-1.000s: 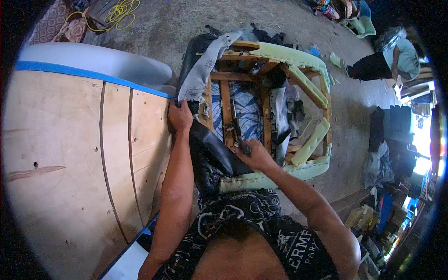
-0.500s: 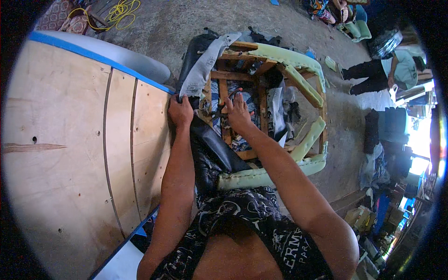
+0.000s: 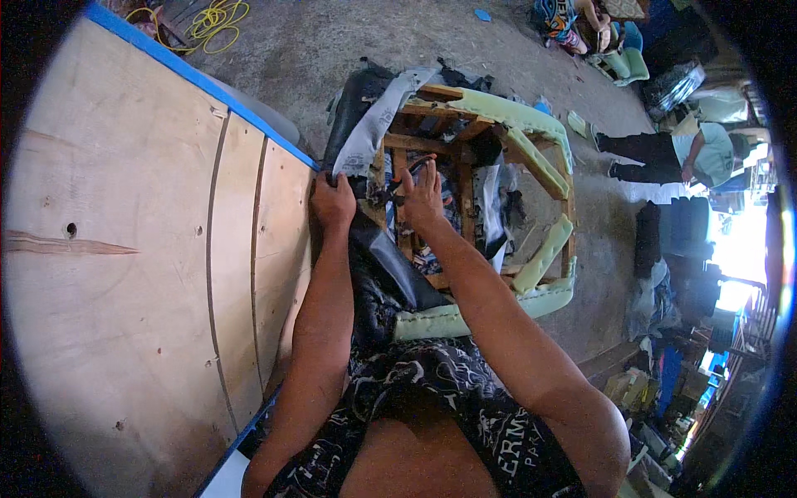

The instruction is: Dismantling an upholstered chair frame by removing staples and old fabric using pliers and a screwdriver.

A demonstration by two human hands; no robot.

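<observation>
So left hand [image 3: 334, 202] clamps fingers round grey fabric [image 3: 382, 124], left edge of the wooden frame [image 3: 467, 199] | right hand [image 3: 424, 202] over the frame, fingers stretched, can't tell if gripping that orange-tipped tool [image 3: 431, 157]

The left hand [image 3: 334, 203] grips a grey cover [image 3: 375, 133] on a wooden frame [image 3: 415, 143]; the right hand [image 3: 425, 202], fingers extended, meets a red-tipped tool [image 3: 425, 158]; pale green foam [image 3: 519, 108] pads the frame; blue-edged plywood [image 3: 133, 199] lies leftward.
</observation>
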